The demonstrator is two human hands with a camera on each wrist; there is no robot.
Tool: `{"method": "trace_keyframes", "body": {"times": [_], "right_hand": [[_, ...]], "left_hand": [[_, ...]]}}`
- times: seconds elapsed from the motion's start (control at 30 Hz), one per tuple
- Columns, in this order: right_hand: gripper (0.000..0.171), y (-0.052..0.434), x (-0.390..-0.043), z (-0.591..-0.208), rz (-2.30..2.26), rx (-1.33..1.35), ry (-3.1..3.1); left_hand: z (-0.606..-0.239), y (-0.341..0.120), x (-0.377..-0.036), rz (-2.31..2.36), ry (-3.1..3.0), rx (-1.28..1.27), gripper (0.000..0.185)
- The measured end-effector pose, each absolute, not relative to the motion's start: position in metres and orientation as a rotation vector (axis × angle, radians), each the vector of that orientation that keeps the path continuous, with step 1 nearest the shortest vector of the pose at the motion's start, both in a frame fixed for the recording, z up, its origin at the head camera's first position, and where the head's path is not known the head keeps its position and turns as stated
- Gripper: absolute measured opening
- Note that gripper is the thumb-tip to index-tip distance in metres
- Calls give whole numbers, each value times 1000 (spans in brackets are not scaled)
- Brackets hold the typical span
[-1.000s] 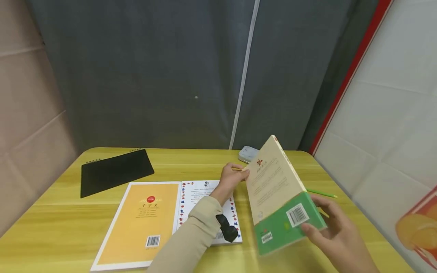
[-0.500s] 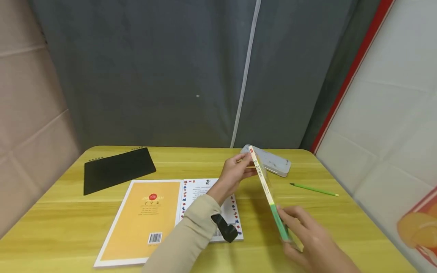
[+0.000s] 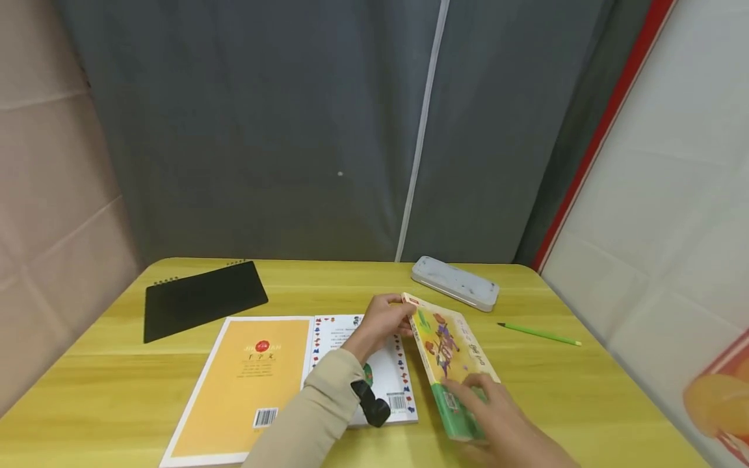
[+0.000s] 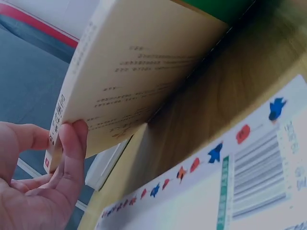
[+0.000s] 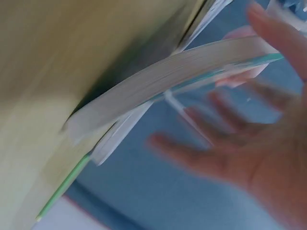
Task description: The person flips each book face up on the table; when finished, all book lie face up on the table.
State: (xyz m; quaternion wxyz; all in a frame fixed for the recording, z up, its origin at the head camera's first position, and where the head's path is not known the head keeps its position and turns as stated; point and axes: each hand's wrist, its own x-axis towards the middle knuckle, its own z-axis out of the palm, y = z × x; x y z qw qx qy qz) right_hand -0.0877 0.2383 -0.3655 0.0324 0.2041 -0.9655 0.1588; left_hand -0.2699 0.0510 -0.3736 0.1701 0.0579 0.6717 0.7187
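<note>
Left hand (image 3: 381,324) pinches the tilted book (image 3: 447,348) at its 11 o'clock corner, right hand (image 3: 502,417) spread wide near its 5 o'clock end: apparently positioning, next calling for two-handed support.

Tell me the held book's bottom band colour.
The bottom band is green, clearest in the head view.

Spotting a black spiral notebook (image 3: 205,302) now, lying askew at the far left of the yellow wood-grained table (image 3: 585,396). Over to the right, seeing a pale pencil case (image 3: 456,284) sitting slantwise near the back edge, and a green pencil (image 3: 539,334) resting in front, pointing its dark tip left. Behind, catching a dark grey curtain (image 3: 263,130) hanging, with a red band (image 3: 603,130) bordering it on the right.
</note>
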Motion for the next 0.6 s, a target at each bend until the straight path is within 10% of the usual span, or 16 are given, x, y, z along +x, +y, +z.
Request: {"method": "trace_keyframes", "body": {"times": [0.17, 0.6], "right_hand": [[89, 254, -91, -368, 661, -49, -3328], [63, 269, -91, -369, 527, -68, -3364]], "left_hand": [[-383, 47, -275, 2043, 1906, 167, 56], [-390, 39, -275, 1592, 2477, 418, 33]]}}
